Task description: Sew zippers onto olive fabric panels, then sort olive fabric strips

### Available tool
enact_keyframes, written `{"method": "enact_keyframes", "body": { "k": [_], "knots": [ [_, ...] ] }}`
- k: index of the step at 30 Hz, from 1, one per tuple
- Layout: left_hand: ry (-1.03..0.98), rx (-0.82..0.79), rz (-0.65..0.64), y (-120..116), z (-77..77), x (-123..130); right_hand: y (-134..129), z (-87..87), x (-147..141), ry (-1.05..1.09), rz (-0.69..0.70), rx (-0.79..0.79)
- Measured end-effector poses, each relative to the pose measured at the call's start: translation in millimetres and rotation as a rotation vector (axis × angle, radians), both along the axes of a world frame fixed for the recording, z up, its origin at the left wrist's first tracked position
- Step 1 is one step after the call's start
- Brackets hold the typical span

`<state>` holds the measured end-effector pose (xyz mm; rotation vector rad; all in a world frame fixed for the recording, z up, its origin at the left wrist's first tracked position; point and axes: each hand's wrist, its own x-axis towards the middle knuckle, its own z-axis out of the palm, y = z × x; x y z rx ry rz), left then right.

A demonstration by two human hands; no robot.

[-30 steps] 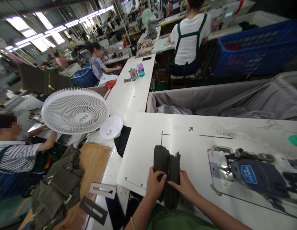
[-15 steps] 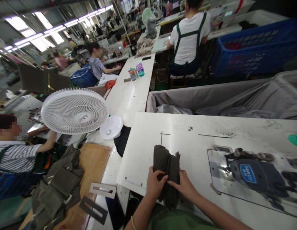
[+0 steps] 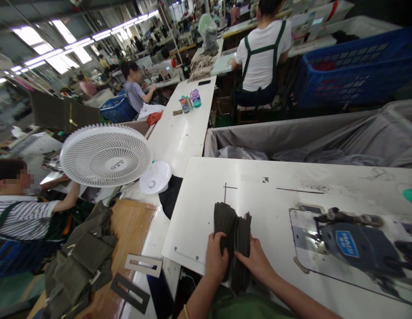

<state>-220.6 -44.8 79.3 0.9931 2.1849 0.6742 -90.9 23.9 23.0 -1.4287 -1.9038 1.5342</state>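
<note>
Two thick bundles of dark olive fabric pieces stand side by side at the front edge of the white table [image 3: 195,190]. My left hand [image 3: 217,257] is wrapped round the left bundle [image 3: 225,221], its thumb on the near face. The right bundle [image 3: 243,235] is gripped by my right hand [image 3: 255,259], thumb in front and fingers along its right side. The bundles touch low down, with a narrow gap between their tops.
A sewing machine [image 3: 355,248] stands on the right. To the left are a white fan [image 3: 106,155], a olive fabric pile [image 3: 81,266], two slotted templates and a seated person [image 3: 22,212]. Beyond the table lies a grey cloth-lined bin [image 3: 292,128].
My left thumb has drawn back from the right thumb and now lies against the left bundle. The gap between the bundle tops looks slightly different; the view has shifted a little.
</note>
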Motion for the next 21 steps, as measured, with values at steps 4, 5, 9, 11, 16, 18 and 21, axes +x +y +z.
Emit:
{"method": "enact_keyframes", "body": {
  "k": [4, 5, 9, 11, 16, 18, 21],
  "knots": [
    [-0.018, 0.001, -0.013, -1, -1.1, -2, 1, 1.4, 4, 0.026, 0.027, -0.021],
    [-0.026, -0.006, -0.015, -1, -1.8, -3, 2, 1.6, 5, 0.031, 0.034, -0.028],
    [-0.054, -0.034, -0.011, 0, -3.5, -5, 2, 0.5, 8, 0.044, 0.048, -0.047],
    [-0.064, -0.041, -0.003, 1, -3.1, -6, 2, -1.3, 10, 0.05, 0.053, -0.048],
    [-0.079, -0.043, 0.031, 2, -1.1, -3, 4, -5.5, 12, 0.082, 0.073, -0.049],
    [-0.076, -0.048, 0.051, 2, -1.1, -2, 5, -6.4, 13, 0.09, 0.078, -0.051],
    [-0.067, -0.049, 0.07, 2, -2.8, 0, 6, -7.0, 14, 0.1, 0.09, -0.054]
  ]
}}
